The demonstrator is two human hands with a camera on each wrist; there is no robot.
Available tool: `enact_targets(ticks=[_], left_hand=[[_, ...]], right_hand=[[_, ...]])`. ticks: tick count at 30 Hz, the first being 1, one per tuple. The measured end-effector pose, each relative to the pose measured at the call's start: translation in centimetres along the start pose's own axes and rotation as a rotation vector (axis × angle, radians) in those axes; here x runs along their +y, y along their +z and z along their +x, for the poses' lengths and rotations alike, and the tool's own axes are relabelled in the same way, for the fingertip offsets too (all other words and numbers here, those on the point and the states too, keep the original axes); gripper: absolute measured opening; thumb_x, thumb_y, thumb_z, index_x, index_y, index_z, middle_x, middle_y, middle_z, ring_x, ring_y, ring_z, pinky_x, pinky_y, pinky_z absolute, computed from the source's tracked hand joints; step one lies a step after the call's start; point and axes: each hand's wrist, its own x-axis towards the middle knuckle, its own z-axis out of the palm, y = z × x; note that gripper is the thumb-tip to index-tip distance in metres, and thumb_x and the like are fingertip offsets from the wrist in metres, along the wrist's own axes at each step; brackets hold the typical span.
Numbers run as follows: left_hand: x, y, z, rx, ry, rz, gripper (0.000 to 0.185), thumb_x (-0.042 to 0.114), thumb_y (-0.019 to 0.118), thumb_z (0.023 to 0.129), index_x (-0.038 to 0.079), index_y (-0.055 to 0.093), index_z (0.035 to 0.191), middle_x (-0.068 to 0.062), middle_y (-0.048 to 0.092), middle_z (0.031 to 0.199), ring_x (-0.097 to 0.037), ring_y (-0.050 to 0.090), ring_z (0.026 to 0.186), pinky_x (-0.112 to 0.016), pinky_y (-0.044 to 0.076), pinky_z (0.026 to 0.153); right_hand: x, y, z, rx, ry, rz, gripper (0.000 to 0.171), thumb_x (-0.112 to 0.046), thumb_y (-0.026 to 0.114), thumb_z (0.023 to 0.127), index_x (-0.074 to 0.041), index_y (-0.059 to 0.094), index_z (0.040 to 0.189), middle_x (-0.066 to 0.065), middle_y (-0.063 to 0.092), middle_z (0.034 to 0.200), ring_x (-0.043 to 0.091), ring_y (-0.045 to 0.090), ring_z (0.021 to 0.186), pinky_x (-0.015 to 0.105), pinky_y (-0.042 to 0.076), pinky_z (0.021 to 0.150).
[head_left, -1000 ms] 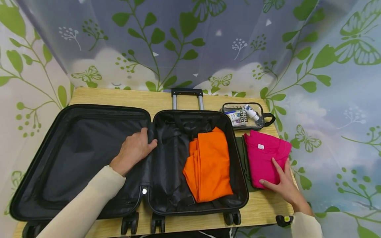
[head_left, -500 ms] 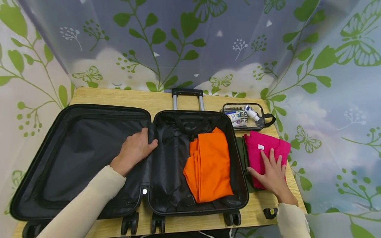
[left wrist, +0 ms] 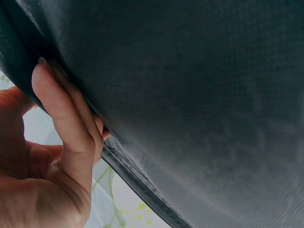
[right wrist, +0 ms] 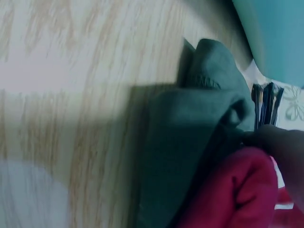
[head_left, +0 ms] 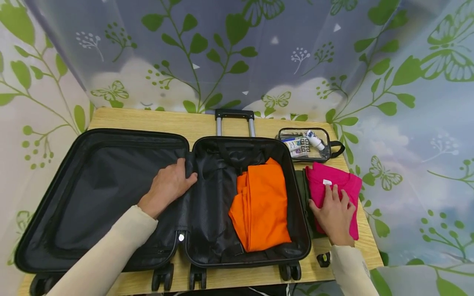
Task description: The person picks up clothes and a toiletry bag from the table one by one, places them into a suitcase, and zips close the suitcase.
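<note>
A black suitcase [head_left: 111,133] lies open on the wooden table [head_left: 148,119]. My left hand [head_left: 168,189] rests on the black lining [left wrist: 199,95] at the hinge between the two halves, fingers fairly straight. A folded orange garment [head_left: 261,205] lies in the right half. To the right of the case, a folded pink garment [head_left: 349,189] sits on a dark green one [head_left: 301,185]. My right hand [head_left: 333,213] lies flat on the pink garment, its thumb at the left edge. In the right wrist view the green cloth [right wrist: 190,142] and pink cloth [right wrist: 237,194] meet by that thumb.
A clear toiletry pouch [head_left: 303,144] with small tubes stands behind the pink garment. The suitcase's pull handle [head_left: 234,119] sticks out toward the back. Leaf-patterned curtains close in the table on three sides. The case's left half holds nothing.
My right hand has slid from the pink garment's near right corner up and left onto its middle, thumb reaching the left edge. My left hand has stayed put.
</note>
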Motion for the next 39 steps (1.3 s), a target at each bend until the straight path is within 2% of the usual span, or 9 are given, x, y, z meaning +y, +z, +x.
enact_targets(ticks=[5, 11, 14, 17, 19, 25, 29, 35, 39], left_hand=[[-0.1, 0.1, 0.1, -0.006, -0.005, 0.000, 0.072, 0.039, 0.061, 0.108, -0.012, 0.044, 0.155, -0.038, 0.067, 0.134, -0.053, 0.072, 0.109, -0.063, 0.059, 0.090], [0.0, -0.1, 0.1, -0.013, -0.010, 0.000, 0.073, 0.039, 0.061, 0.108, -0.012, 0.043, 0.156, -0.038, 0.066, 0.136, -0.053, 0.072, 0.110, -0.063, 0.059, 0.091], [0.0, -0.1, 0.0, -0.018, -0.014, -0.001, 0.073, 0.040, 0.061, 0.108, -0.012, 0.042, 0.157, -0.038, 0.066, 0.137, -0.053, 0.071, 0.112, -0.063, 0.059, 0.092], [-0.1, 0.0, 0.1, -0.018, -0.013, -0.002, 0.073, 0.039, 0.060, 0.108, -0.012, 0.042, 0.157, -0.038, 0.066, 0.137, -0.053, 0.071, 0.112, -0.063, 0.059, 0.092], [-0.1, 0.1, 0.2, -0.016, -0.012, -0.002, 0.073, 0.039, 0.060, 0.108, -0.012, 0.042, 0.157, -0.038, 0.066, 0.137, -0.053, 0.071, 0.111, -0.063, 0.059, 0.091], [-0.1, 0.0, 0.3, -0.008, -0.012, 0.007, 0.072, 0.039, 0.060, 0.107, -0.012, 0.043, 0.156, -0.037, 0.067, 0.135, -0.053, 0.072, 0.109, -0.063, 0.059, 0.091], [-0.6, 0.4, 0.7, 0.000, -0.011, 0.005, 0.073, 0.040, 0.062, 0.106, -0.012, 0.044, 0.155, -0.037, 0.068, 0.133, -0.052, 0.072, 0.106, -0.062, 0.059, 0.087], [-2.9, 2.9, 2.7, 0.035, 0.000, 0.016, 0.078, 0.048, 0.064, 0.104, -0.008, 0.047, 0.154, -0.034, 0.071, 0.127, -0.050, 0.073, 0.098, -0.061, 0.059, 0.079], [-3.5, 3.7, 3.2, 0.044, 0.016, 0.016, 0.079, 0.050, 0.063, 0.104, -0.008, 0.046, 0.155, -0.034, 0.071, 0.128, -0.050, 0.073, 0.099, -0.062, 0.059, 0.079]], right_hand=[[-0.7, 0.2, 0.0, 0.107, -0.023, -0.056, 0.075, -0.033, 0.083, 0.093, 0.008, 0.055, 0.150, 0.038, 0.056, 0.152, 0.058, 0.053, 0.133, 0.078, 0.052, 0.091], [-0.9, 0.0, 0.1, 0.140, -0.027, -0.031, 0.053, -0.016, 0.072, 0.097, 0.007, 0.062, 0.143, 0.036, 0.065, 0.141, 0.058, 0.062, 0.130, 0.079, 0.056, 0.079], [-0.8, -0.6, 0.2, 0.150, -0.001, 0.009, 0.043, -0.012, 0.065, 0.099, 0.003, 0.068, 0.139, 0.036, 0.073, 0.122, 0.060, 0.070, 0.106, 0.077, 0.055, 0.064], [-0.5, -1.5, 0.3, 0.167, 0.041, 0.055, 0.039, -0.012, 0.060, 0.099, 0.000, 0.072, 0.135, 0.039, 0.072, 0.098, 0.063, 0.067, 0.075, 0.072, 0.050, 0.052], [-0.4, -2.3, 0.4, 0.184, 0.074, 0.094, 0.038, -0.013, 0.059, 0.100, -0.001, 0.074, 0.133, 0.040, 0.071, 0.091, 0.063, 0.062, 0.066, 0.070, 0.048, 0.051], [0.2, -5.8, 1.0, 0.260, 0.139, 0.209, 0.040, -0.015, 0.056, 0.100, 0.002, 0.075, 0.132, 0.040, 0.074, 0.103, 0.061, 0.063, 0.073, 0.069, 0.048, 0.062], [0.3, -8.2, 1.4, 0.291, 0.160, 0.312, 0.040, -0.018, 0.056, 0.102, 0.000, 0.077, 0.131, 0.032, 0.077, 0.095, 0.045, 0.064, 0.069, 0.047, 0.045, 0.060], [0.3, -10.0, 1.9, 0.188, 0.255, 0.452, 0.041, -0.027, 0.063, 0.106, -0.004, 0.075, 0.138, 0.023, 0.081, 0.110, -0.013, 0.050, 0.079, 0.018, 0.041, 0.072], [1.1, -9.5, 2.4, 0.028, 0.348, 0.639, 0.047, -0.030, 0.066, 0.108, -0.002, 0.068, 0.146, -0.003, 0.085, 0.095, -0.016, 0.055, 0.074, 0.013, 0.047, 0.070]])
